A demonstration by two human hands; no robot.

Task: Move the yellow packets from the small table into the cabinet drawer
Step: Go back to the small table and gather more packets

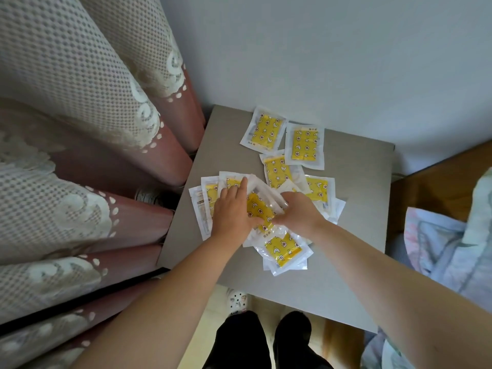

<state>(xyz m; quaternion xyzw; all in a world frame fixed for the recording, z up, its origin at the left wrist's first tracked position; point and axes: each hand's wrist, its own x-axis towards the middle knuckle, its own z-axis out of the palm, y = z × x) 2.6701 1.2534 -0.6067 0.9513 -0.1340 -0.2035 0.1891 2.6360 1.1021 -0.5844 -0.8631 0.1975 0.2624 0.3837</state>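
Yellow packets (283, 249) being gathered: left hand (234, 210) flat on pile, right hand (299, 213) pinching one; next, stack, lift.

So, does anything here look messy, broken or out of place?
Nothing looks damaged. The yellow packets just lie in a loose heap on the small table, overlapping at odd angles. The left hand presses on the heap; the right hand grips some.

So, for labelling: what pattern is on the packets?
The packets show stars and crescents on yellow; head view.
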